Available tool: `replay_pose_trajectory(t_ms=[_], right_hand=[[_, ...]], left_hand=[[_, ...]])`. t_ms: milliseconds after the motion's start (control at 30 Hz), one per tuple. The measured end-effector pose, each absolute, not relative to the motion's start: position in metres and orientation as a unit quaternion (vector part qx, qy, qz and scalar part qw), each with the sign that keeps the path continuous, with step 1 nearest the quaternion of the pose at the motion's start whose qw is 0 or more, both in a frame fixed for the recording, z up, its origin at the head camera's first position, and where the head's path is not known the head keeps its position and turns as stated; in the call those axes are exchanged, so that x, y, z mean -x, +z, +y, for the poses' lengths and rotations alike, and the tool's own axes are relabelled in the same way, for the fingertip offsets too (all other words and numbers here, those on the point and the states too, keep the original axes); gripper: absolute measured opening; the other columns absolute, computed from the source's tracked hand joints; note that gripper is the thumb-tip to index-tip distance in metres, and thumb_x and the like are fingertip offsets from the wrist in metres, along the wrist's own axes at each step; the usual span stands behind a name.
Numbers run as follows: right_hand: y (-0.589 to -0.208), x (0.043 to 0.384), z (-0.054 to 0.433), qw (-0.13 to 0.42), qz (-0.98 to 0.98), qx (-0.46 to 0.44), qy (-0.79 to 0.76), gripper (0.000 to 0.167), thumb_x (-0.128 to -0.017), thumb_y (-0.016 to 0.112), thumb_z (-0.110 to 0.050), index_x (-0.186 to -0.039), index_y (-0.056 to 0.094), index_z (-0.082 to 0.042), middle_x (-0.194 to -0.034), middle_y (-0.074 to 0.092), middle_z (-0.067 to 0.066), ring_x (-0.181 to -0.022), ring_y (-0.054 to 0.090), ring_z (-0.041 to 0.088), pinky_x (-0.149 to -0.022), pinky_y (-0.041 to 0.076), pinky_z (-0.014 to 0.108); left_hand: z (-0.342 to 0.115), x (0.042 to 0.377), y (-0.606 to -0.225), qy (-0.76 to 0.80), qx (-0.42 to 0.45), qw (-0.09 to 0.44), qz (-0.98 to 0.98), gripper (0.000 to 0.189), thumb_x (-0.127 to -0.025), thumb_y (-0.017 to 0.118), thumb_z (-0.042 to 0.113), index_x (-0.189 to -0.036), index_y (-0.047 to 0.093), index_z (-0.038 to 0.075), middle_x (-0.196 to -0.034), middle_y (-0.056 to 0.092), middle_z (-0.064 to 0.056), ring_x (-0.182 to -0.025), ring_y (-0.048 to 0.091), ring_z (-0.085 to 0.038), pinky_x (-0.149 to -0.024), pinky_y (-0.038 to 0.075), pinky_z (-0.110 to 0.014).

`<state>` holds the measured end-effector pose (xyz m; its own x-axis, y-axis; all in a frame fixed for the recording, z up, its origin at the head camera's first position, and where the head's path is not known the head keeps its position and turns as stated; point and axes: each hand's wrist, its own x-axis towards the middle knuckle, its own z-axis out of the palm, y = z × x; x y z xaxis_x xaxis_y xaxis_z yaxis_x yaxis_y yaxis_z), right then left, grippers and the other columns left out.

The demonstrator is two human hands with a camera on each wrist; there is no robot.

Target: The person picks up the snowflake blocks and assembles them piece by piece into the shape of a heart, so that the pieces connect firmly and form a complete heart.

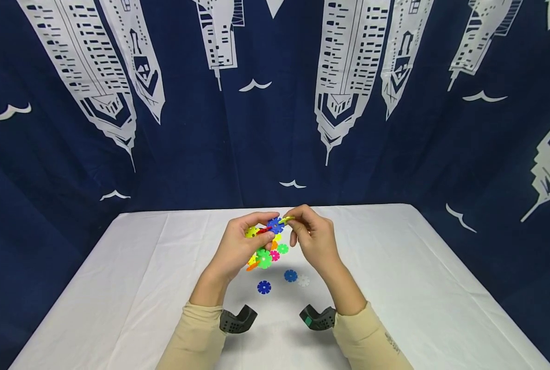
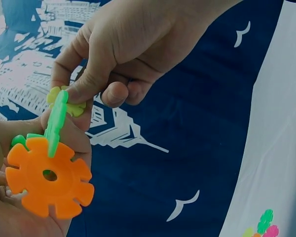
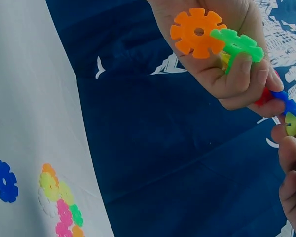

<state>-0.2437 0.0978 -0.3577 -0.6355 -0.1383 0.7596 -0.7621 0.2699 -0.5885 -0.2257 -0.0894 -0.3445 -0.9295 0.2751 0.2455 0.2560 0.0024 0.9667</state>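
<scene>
At the blue notched disc (image 1: pixel 273 226), the two hands meet. The left hand (image 1: pixel 238 239) grips a joined cluster of notched discs (image 1: pixel 262 253), with a red notched disc (image 1: pixel 264 230) just left of the blue one; the right hand (image 1: pixel 316 237) pinches a yellow-green notched disc (image 1: pixel 286 220) at the blue disc's right side. The step looks like slotting these two together; whether their notches are already engaged cannot be told.

To do it well, the left fingertips should brace close to the blue disc, so the push does not twist the red joint behind it. Line notch up with notch, cross the two faces, then press straight in until it seats. Pushing at a slant could bend the thin plastic or spring the green notched disc (image 3: pixel 241 45) and orange notched disc (image 3: pixel 187 37), which stick out from the cluster nearer the person than the blue disc. Loose, a dark blue disc (image 1: pixel 263 291) and a white disc (image 1: pixel 304 280) lie nearer the person than that landmark, on the white-covered counter (image 1: pixel 164 288).
</scene>
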Motion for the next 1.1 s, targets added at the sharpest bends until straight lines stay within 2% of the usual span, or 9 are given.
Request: replay_pose_trajectory(t_ms=[167,333,400,500,667,933,1100], right_hand=[[-0.354,0.244,0.102,0.298,-0.757,-0.310,0.492,0.010,-0.089,0.067,0.005,-0.092,0.066,-0.005,-0.074,0.067,0.007,-0.049,0.056,0.008,-0.044,0.042,0.021],[-0.351,0.247,0.106,0.288,-0.775,-0.311,0.470,0.010,-0.091,0.067,0.003,-0.094,0.067,-0.007,-0.073,0.066,0.004,-0.052,0.055,0.006,-0.046,0.042,0.022],[-0.352,0.247,0.107,0.285,-0.779,-0.310,0.465,0.011,-0.091,0.068,0.003,-0.094,0.068,-0.007,-0.074,0.067,0.004,-0.053,0.056,0.008,-0.047,0.043,0.022],[-0.352,0.248,0.107,0.280,-0.782,-0.309,0.464,0.011,-0.090,0.069,0.002,-0.095,0.069,-0.008,-0.077,0.068,0.003,-0.056,0.060,0.013,-0.050,0.046,0.022],[-0.355,0.248,0.107,0.283,-0.776,-0.315,0.467,0.012,-0.088,0.073,-0.001,-0.094,0.072,-0.010,-0.084,0.068,0.002,-0.061,0.062,0.015,-0.056,0.052,0.024],[-0.357,0.250,0.107,0.273,-0.770,-0.339,0.466,0.012,-0.088,0.073,-0.003,-0.095,0.074,-0.012,-0.090,0.070,0.004,-0.064,0.061,0.014,-0.057,0.054,0.026],[-0.358,0.252,0.110,0.276,-0.774,-0.332,0.463,0.011,-0.090,0.072,-0.006,-0.099,0.073,-0.012,-0.090,0.070,0.002,-0.062,0.063,0.015,-0.057,0.054,0.025]], left_hand=[[-0.088,0.226,-0.344,0.680,-0.186,0.016,0.710,0.040,-0.093,0.064,-0.002,-0.131,0.064,0.011,-0.108,0.056,-0.012,-0.068,0.064,-0.016,-0.067,0.057,-0.021],[-0.087,0.228,-0.347,0.665,-0.183,0.020,0.723,0.039,-0.094,0.064,0.002,-0.131,0.062,0.015,-0.111,0.058,-0.011,-0.078,0.067,-0.029,-0.070,0.059,-0.023],[-0.088,0.228,-0.347,0.657,-0.183,0.014,0.731,0.039,-0.094,0.065,0.002,-0.130,0.063,0.015,-0.112,0.060,-0.012,-0.084,0.068,-0.036,-0.072,0.060,-0.026],[-0.090,0.228,-0.348,0.648,-0.181,0.008,0.740,0.039,-0.093,0.066,0.002,-0.129,0.063,0.016,-0.112,0.064,-0.013,-0.090,0.069,-0.041,-0.075,0.061,-0.029],[-0.092,0.228,-0.350,0.648,-0.189,0.016,0.737,0.038,-0.092,0.069,0.005,-0.127,0.062,0.014,-0.108,0.069,-0.013,-0.088,0.068,-0.035,-0.073,0.060,-0.028],[-0.090,0.230,-0.352,0.663,-0.188,0.035,0.724,0.027,-0.094,0.069,0.015,-0.116,0.057,0.008,-0.090,0.071,-0.006,-0.068,0.064,-0.026,-0.060,0.055,-0.026],[-0.091,0.232,-0.351,0.676,-0.176,0.038,0.714,0.021,-0.096,0.065,0.013,-0.113,0.054,0.006,-0.093,0.073,-0.006,-0.057,0.055,-0.015,-0.056,0.050,-0.022]])
